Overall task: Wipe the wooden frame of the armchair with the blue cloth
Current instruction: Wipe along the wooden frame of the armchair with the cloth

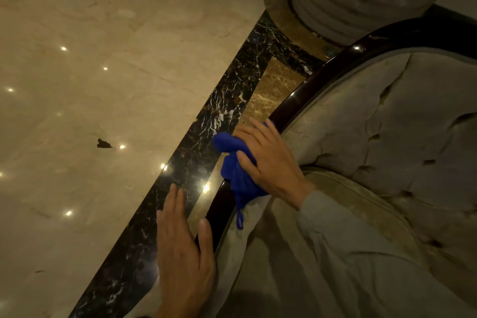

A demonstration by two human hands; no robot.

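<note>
Presently the right hand [268,160] presses the bunched blue cloth [233,162] onto the dark wooden frame [296,95], grip clenched on it. The rail's long axis runs diagonally away from the cloth toward the upper right; the left hand [183,245], released flat, rests nearer the person.

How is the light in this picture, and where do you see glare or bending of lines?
Head view: dim, warm light. Small bright ceiling-light reflections dot the polished floor, and one glints on the dark wooden frame. The wide lens curves the scene toward the edges. The right hand pressing the blue cloth is reasonably sharp; the left hand looks slightly softer.
</note>
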